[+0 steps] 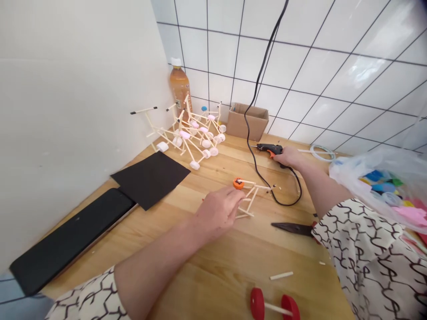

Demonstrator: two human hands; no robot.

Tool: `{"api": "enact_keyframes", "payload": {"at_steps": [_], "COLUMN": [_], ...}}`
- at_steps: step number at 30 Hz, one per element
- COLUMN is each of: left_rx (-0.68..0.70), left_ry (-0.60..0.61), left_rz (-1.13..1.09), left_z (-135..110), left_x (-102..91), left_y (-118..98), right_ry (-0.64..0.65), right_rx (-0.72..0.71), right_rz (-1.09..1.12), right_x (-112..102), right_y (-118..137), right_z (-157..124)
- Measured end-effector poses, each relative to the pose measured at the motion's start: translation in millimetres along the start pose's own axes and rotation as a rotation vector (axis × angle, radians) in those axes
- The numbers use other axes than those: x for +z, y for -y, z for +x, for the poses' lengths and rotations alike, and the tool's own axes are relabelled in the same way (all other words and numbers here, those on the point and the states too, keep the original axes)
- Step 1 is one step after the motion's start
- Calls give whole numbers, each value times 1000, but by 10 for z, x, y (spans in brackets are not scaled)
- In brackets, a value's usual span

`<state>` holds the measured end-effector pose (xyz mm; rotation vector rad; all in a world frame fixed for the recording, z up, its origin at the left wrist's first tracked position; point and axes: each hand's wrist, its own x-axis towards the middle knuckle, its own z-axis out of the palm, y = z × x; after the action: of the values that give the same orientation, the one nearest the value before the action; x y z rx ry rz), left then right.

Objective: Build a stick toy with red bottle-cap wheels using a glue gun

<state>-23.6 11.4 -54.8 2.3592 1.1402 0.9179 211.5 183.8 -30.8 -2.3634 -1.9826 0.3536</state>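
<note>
My left hand is closed on a small frame of pale sticks, low over the wooden table. An orange bottle cap sits at one end of that frame like a wheel. Farther right, my right hand grips the handle of a black hot glue gun with an orange trigger. Its nozzle points left, and its black cord loops between my hands. Scissors with dark blades lie below my right forearm, their handles mostly hidden by the sleeve.
Several stick tricycle models with pale caps stand at the back left, before a tea bottle. A cardboard box, black sheet, phone, red-cap axle, loose stick and bag of caps surround the work.
</note>
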Motion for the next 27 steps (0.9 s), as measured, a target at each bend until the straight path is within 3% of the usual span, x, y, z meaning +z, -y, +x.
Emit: {"api": "enact_keyframes", "payload": {"at_steps": [6,12,16,20,23,27], "left_rx": [12,-5,-55,-80,-91,-111], "left_ry": [8,24,55,78,67,52], "left_rz": [6,-32,-50,-53,-86,-129], "left_z": [-15,-12,2,4,3,1], "left_x": [0,-11,-20,-30,-41,-60], "left_y": [-21,-43,-76,-102,-117,-149], "right_ry": [-46,-151,-327,-421,-523,-412], "right_rx": [-22,-31,-57,-90,-173,-222], "right_rz": [212,357,415,527,810,926], "right_x": [-89,-352,-554,-674,-702,-644], "right_y": [29,90,77,-32,-176,-476], "right_z": [-89,-312,-609,-924,-1190,-1647]}}
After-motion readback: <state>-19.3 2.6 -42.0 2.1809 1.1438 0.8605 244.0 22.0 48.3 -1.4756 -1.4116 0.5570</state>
